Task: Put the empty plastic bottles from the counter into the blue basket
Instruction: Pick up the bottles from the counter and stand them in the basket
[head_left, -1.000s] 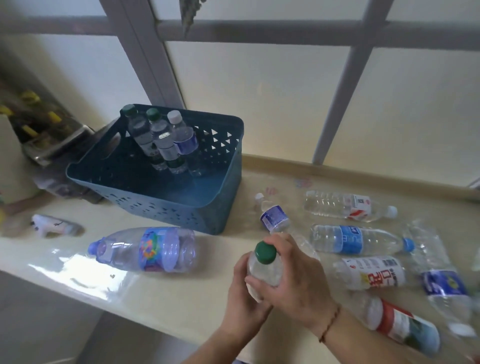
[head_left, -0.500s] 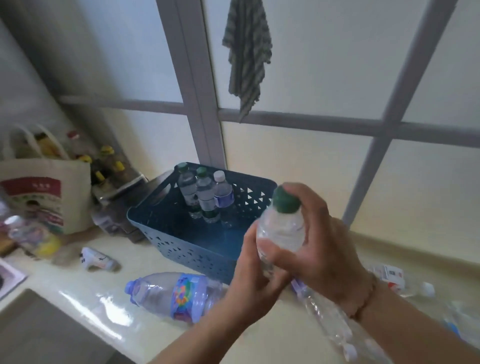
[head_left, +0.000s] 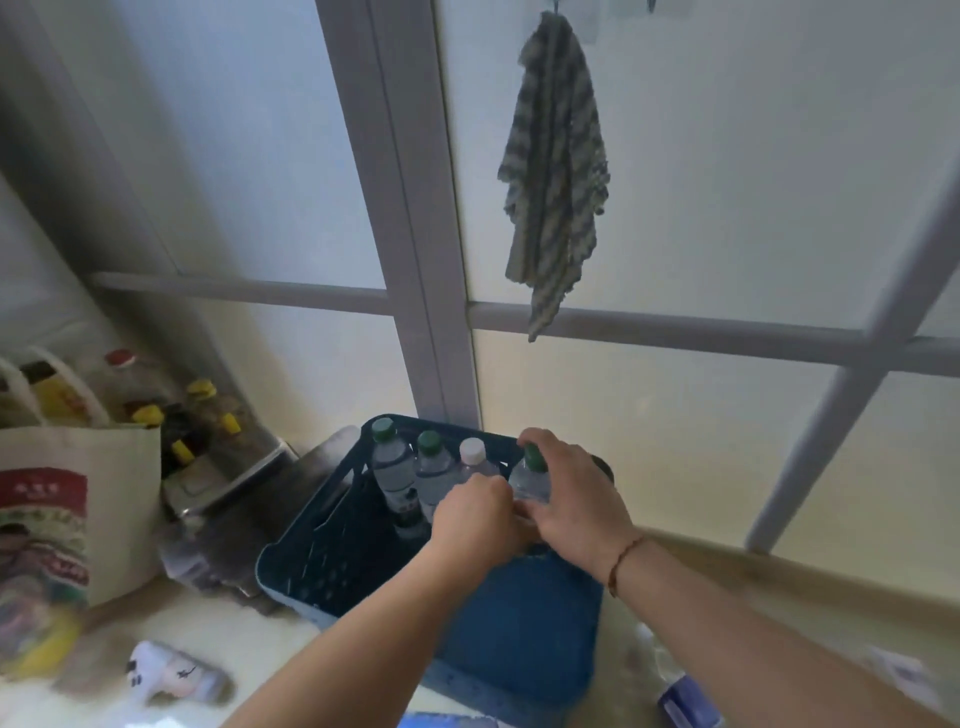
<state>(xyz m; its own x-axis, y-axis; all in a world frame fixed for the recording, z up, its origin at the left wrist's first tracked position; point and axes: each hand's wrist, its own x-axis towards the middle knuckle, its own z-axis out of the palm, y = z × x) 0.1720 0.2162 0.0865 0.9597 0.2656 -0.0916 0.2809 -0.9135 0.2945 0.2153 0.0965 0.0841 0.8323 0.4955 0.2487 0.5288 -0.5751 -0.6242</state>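
Head view, landmark: we place everything against the blue basket (head_left: 363, 561), which sits on the table (head_left: 218, 634) at the foot of the window frame.

Bottle in hand: the green-capped bottle (head_left: 531, 480) is upright inside the basket, at the right end of the row along the far wall.

Right hand: our right hand (head_left: 576, 499) curls round that bottle from the right, one finger over the cap.

Left hand: our left hand (head_left: 475, 519) is curled against the bottle's lower body from the left; we judge it grips too, though its fingertips are hidden.

Row already placed: three standing bottles fill the far wall to the left of ours, two with green caps (head_left: 383, 428) (head_left: 429, 441) and one white-capped bottle (head_left: 471, 450) just beside ours.

Step in hand: we judge we are setting this bottle down next to the white-capped one.

Doing it well: keep it vertical, lower until the base meets the basket floor, then let go with the left hand first, so the right can steady the top.

Risk: a sideways nudge could topple the light empties like skittles.

Still outside the basket: at the near right of the basket a blue-labelled bottle (head_left: 685, 701) lies on the table, blurred; more remains to collect.

Bystanders: a tote bag (head_left: 67, 519) stands well left of the basket, and a striped cloth (head_left: 556, 171) hangs above it.
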